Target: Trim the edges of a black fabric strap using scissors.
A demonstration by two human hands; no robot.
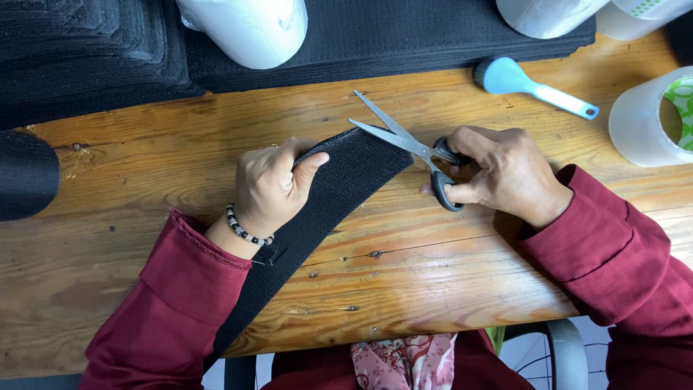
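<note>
While the right hand (505, 173) grips the handles of a pair of scissors (408, 144), thumb and fingers through the black loops, the blades stand open with their inner edges right at the rounded end of a wide black strap (339, 191). The left hand (271, 188) pinches that strap near its end, thumb on top and fingers curled beneath, holding it raised off the wooden table (404, 282); the rest of the strap runs down past the beaded bracelet (242, 230) and off the table's near edge. Judging by the open blades, trimming of the end is in hand but not finished (no cut-off scrap shows anywhere). Further out lie stacked black fabric (108, 50) along the far edge, a blue-handled brush (530, 85), and rolls of clear tape (646, 119) at the right.
</note>
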